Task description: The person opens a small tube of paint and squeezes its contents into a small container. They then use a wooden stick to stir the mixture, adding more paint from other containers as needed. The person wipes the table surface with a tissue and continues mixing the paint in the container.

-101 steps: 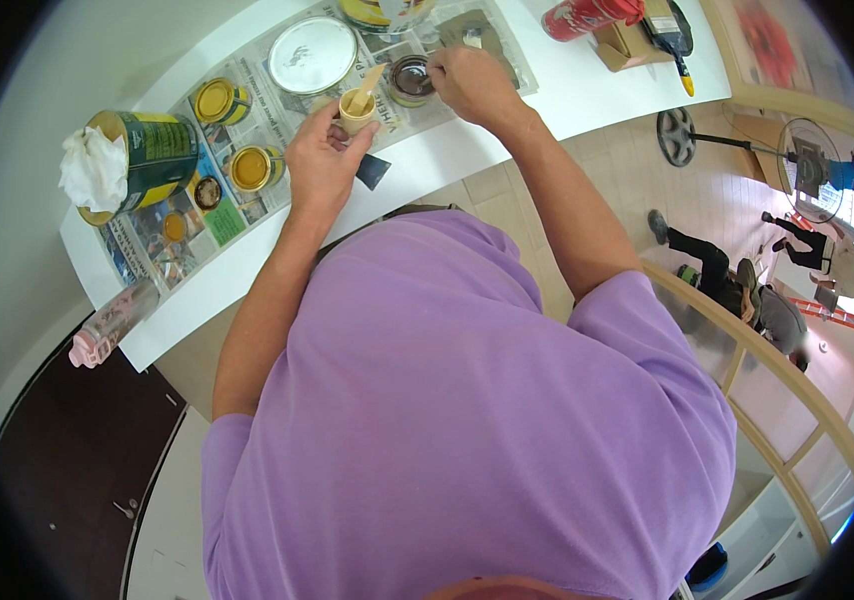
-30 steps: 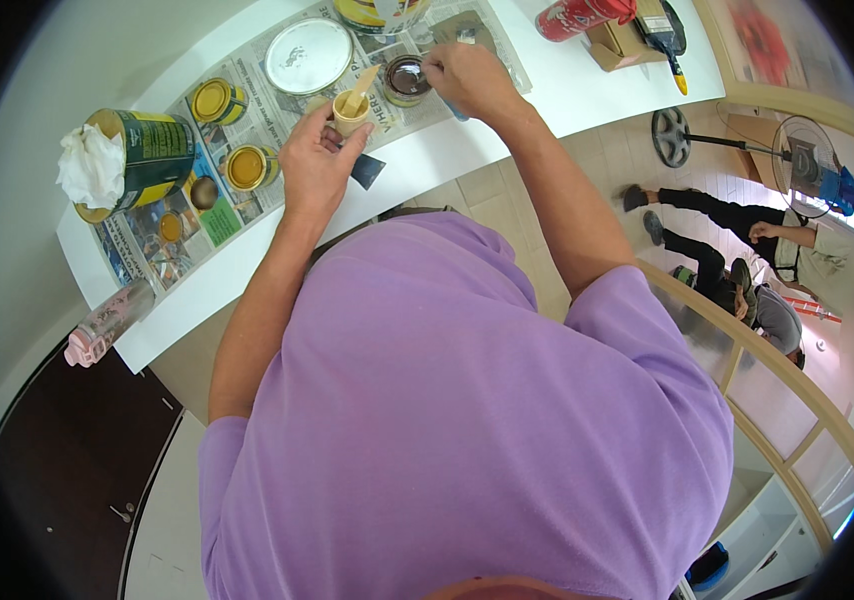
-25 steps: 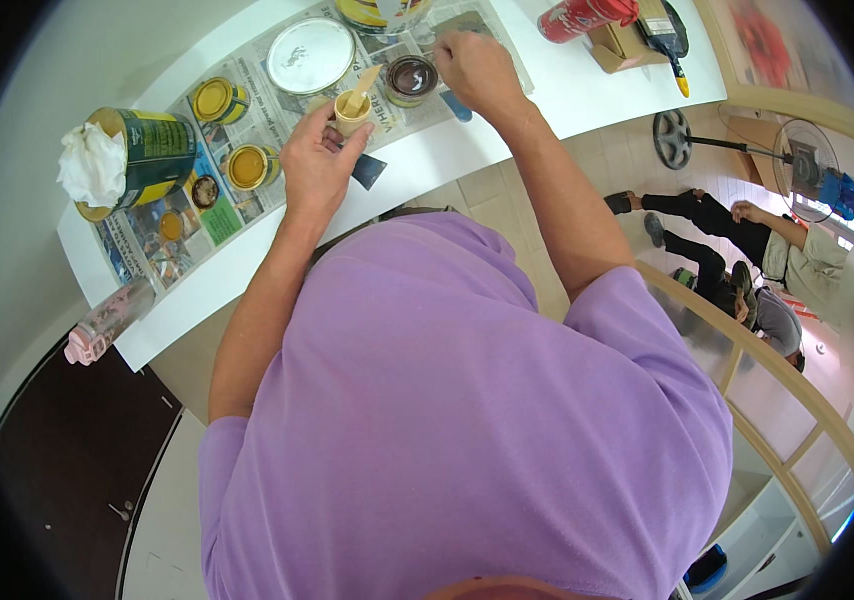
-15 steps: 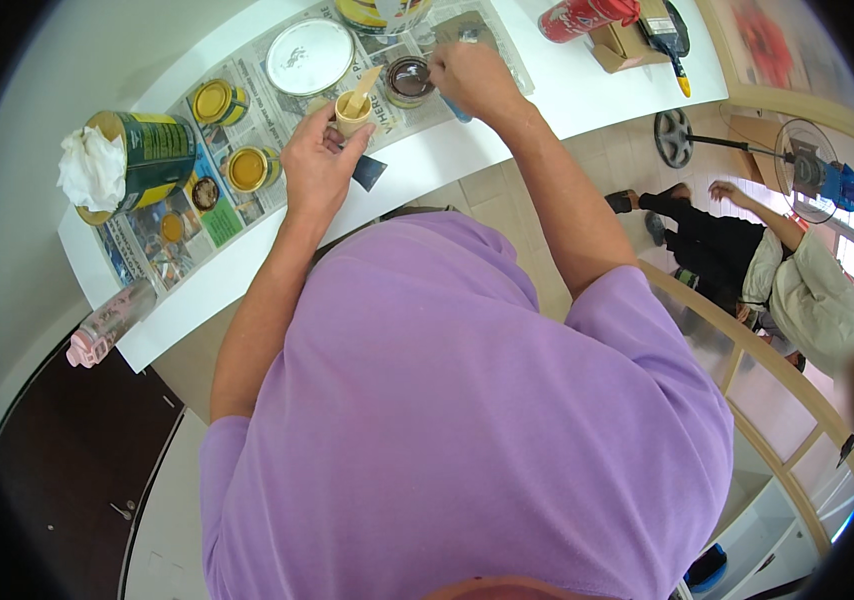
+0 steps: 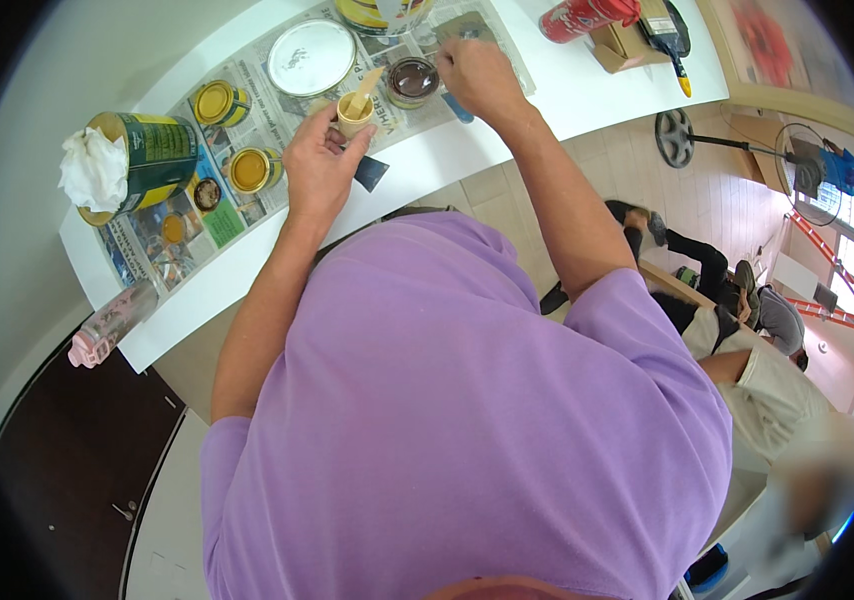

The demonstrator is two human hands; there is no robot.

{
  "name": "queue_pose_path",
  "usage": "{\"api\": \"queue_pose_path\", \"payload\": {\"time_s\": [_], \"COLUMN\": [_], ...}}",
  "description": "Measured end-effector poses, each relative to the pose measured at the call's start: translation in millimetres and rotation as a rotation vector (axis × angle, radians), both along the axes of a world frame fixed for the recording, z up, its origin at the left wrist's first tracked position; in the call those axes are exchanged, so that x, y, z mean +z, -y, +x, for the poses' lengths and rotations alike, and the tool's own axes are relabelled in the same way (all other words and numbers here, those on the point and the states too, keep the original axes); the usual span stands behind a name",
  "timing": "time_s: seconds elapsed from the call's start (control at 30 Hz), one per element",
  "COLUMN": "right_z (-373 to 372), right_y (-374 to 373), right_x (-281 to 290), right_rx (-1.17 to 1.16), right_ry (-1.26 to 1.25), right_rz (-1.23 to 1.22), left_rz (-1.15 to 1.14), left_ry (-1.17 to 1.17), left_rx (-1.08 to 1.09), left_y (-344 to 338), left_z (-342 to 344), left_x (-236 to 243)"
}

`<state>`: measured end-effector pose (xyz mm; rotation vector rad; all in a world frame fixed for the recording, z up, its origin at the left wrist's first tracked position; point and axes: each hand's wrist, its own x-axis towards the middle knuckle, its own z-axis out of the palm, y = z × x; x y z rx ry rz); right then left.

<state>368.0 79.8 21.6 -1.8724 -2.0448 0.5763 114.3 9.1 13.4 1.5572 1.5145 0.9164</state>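
Note:
My left hand (image 5: 322,155) is closed around a small pale cup (image 5: 356,118), which it holds upright near the table's front edge. A flat wooden stick (image 5: 367,88) leans out of the cup. Dark, flat material (image 5: 371,174) shows beside that hand's fingers; I cannot tell whether it is held. To the cup's right stands an open can of dark brown liquid (image 5: 413,80). My right hand (image 5: 482,80) hovers at this can's right side, fingers curled together, and whatever they pinch is hidden. Below it, a blue handle-like piece (image 5: 458,108) lies on newspaper.
Newspaper (image 5: 247,75) covers part of the white table (image 5: 567,95). On it are a round white lid (image 5: 312,57), small yellow-topped cans (image 5: 250,170) and a large can (image 5: 162,160) with white cloth. A pink-capped bottle (image 5: 112,322) lies left; a brush (image 5: 669,50) and red container (image 5: 587,18) are right.
My right hand has shifted slightly right, away from the dark can's rim. My left hand and cup are almost still. A person at the right has come nearer, showing another person behind.

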Motion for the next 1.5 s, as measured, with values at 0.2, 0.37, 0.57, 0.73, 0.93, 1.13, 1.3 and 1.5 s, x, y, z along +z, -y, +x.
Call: {"api": "queue_pose_path", "payload": {"time_s": [0.2,0.37,0.57,0.73,0.93,1.13,1.3,1.5], "right_z": [-0.1,-0.9,-0.8,2.1,3.9,13.2,24.2,26.2], "right_y": [0.6,3.4,3.8,4.5,29.6,55.8,66.2,68.9], "right_x": [1.2,-1.1,2.9,9.2,22.5,-10.7,-5.0,22.5], "right_rx": [-0.041,-0.004,-0.02,-0.113,-0.163,-0.019,-0.022,-0.086], "right_ry": [-0.069,-0.053,-0.022,-0.049,-0.269,-0.142,-0.094,-0.163], "right_rz": [0.059,-0.001,-0.002,0.053,0.049,0.212,0.205,0.197], "left_rz": [0.007,0.016,0.012,-0.001,0.029,0.031,0.03,0.024], "left_ry": [0.021,0.013,-0.015,-0.002,-0.001,0.015,0.006,0.009], "left_rx": [0.007,0.007,0.0,-0.003,0.01,0.002,-0.006,-0.011], "left_y": [1.0,0.9,2.0,1.7,1.8,1.2,0.5,0.4], "left_z": [-2.2,-2.9,-3.2,-2.3,-5.7,-3.4,-2.2,-2.1], "left_x": [-3.3,-3.5,0.3,4.3,-0.1,-1.6,1.9,2.4]}}
